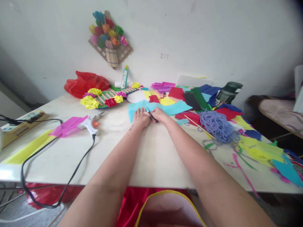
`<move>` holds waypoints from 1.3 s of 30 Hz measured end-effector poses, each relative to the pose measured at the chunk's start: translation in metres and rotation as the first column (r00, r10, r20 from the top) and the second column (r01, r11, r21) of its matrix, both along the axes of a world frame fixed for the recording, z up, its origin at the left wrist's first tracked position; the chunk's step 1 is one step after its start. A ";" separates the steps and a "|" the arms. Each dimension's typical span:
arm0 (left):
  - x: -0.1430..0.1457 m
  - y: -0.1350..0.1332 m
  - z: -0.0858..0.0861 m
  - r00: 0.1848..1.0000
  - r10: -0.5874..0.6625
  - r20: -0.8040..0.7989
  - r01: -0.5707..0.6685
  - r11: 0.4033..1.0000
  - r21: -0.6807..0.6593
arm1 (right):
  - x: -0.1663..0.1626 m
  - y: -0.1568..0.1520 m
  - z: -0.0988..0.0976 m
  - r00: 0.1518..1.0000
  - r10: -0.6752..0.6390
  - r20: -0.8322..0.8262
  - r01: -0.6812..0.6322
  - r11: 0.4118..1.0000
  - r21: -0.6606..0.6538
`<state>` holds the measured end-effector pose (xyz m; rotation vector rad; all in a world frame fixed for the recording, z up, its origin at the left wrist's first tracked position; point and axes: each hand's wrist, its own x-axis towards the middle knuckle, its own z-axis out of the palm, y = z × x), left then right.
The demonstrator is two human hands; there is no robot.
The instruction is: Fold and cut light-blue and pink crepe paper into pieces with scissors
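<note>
Closest to me, below the table's edge, are red cloth (129,203) and a pale piece with a yellow rim (169,206). My 2 forearms reach out over the pale tabletop (163,160). On my left, a black cord (80,159) loops over the near edge and runs up to a white glue gun (89,125), which lies beside a sheet of magenta paper (68,126); further left are a yellow paper strip (28,148) and a power strip (22,126). On my right are yellow crepe paper (260,149), a thin pink strip (246,176) and a tangle of lilac yarn (216,126), with a thin stick (197,124) next to it.

Ahead, my left grip (141,118) is open and flat, its palm down on the near edge of the light blue paper (165,108), holding nothing. My right grip (160,115) is closed on the scissors (152,117), their tips over that same paper, close to my left fingers; I cannot tell how far the blades are apart.

Beyond the paper, a flower-trimmed green craft piece (106,98) lies to the left, in front of a red plastic bag (85,84). A glue tube (124,77) stands near the wall, and a dark green bottle (229,93) is at the right. A paper-flower decoration (110,39) hangs on the wall (201,34).
</note>
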<state>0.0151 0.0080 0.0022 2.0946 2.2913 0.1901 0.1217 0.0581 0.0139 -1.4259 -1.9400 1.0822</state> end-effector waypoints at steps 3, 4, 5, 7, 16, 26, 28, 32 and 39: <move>0.000 0.000 0.000 1.000 0.007 0.011 -0.007 1.000 -0.004 | 0.000 -0.001 0.002 0.998 0.024 0.062 -0.026 0.999 0.027; 0.000 0.000 0.000 1.000 0.011 0.015 -0.011 1.000 -0.004 | 0.000 -0.002 0.003 0.996 0.027 0.084 -0.030 0.999 0.039; 0.000 0.000 0.000 1.000 0.014 0.018 -0.014 1.000 -0.005 | 0.000 -0.003 0.003 0.994 0.024 0.105 -0.030 0.998 0.054; 0.000 0.001 -0.001 1.000 0.011 0.021 -0.011 1.000 -0.007 | 0.000 -0.005 0.004 0.991 0.003 0.135 -0.014 0.997 0.081; 0.001 0.000 0.000 1.000 0.007 0.008 -0.007 1.000 -0.007 | -0.002 0.001 -0.005 0.987 -0.100 0.126 0.089 0.992 0.092; -0.001 0.002 -0.003 1.000 -0.001 0.012 0.001 1.000 0.006 | -0.005 -0.017 0.005 0.984 -0.137 -0.117 0.128 0.989 -0.077; -0.001 0.001 -0.002 1.000 0.001 0.027 -0.001 1.000 -0.001 | -0.002 -0.020 0.009 0.983 -0.111 -0.149 0.094 0.988 -0.120; 0.000 0.000 -0.001 0.999 0.004 0.035 -0.003 1.000 -0.016 | 0.001 -0.020 0.013 0.979 -0.033 -0.202 -0.001 0.987 -0.164; 0.000 0.000 -0.001 1.000 -0.004 0.024 0.004 1.000 -0.004 | 0.001 -0.021 0.018 0.964 -0.065 -0.259 0.007 0.976 -0.218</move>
